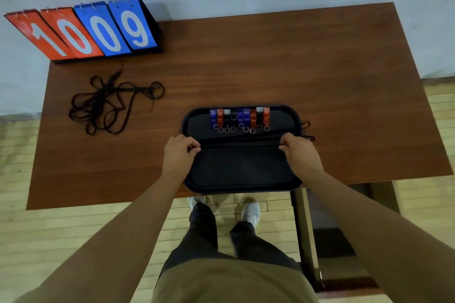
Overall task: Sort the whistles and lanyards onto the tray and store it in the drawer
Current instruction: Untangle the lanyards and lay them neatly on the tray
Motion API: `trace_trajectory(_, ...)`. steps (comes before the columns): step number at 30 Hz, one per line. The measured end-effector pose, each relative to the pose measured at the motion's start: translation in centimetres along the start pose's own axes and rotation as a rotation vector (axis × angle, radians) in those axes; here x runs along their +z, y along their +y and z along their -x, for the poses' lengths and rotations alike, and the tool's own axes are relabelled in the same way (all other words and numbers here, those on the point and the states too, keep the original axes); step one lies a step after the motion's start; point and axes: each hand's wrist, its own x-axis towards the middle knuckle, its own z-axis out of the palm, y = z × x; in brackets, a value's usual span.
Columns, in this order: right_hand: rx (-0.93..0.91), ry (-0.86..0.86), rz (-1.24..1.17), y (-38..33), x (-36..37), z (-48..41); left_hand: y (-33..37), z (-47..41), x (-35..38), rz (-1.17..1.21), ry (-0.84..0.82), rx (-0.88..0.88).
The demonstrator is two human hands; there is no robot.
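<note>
While both hands, left and right, pinch lanyards across tray, whistles just beyond

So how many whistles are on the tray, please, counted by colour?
Blue whistles: 3
Orange-red whistles: 3
Black whistles: 3 (two of them have a white top)
Total on the tray: 9
</note>
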Motion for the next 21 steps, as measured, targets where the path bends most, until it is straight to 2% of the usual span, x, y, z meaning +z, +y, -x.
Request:
trace_trajectory(9, -0.081, 0.043, 0.164, 1.8, 1.6, -1.8, -1.2, -0.4, 1.8, -0.022, 0.06, -0.023)
trace_trajectory(21, -0.084, 0.158, 0.277, 2.3, 2.4, -2.1, -2.1, -0.4, 2.2, -0.091, 0.214, -0.016)
